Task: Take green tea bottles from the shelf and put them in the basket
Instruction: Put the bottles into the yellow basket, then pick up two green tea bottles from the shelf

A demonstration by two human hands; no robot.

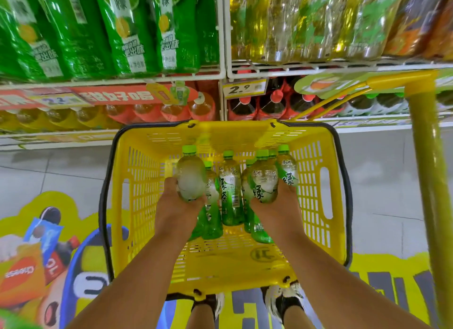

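A yellow plastic basket (137, 206) stands on the floor below me, with several green tea bottles (230, 194) upright inside it. My left hand (176, 206) grips one green tea bottle (190, 179) from below, held over the basket's left half. My right hand (277, 208) grips another green tea bottle (263, 184) over the right half, and its fingers also wrap a second bottle (288, 169) beside it. Both held bottles tilt slightly, green caps pointing away from me.
Wire shelves hold large green bottles (122, 29) at upper left and pale yellow bottles (306, 22) at upper right. Lower shelves carry orange and dark drinks with a price tag (245, 88). A yellow pole (426, 181) rises at the right. My shoes (282, 301) stand behind the basket.
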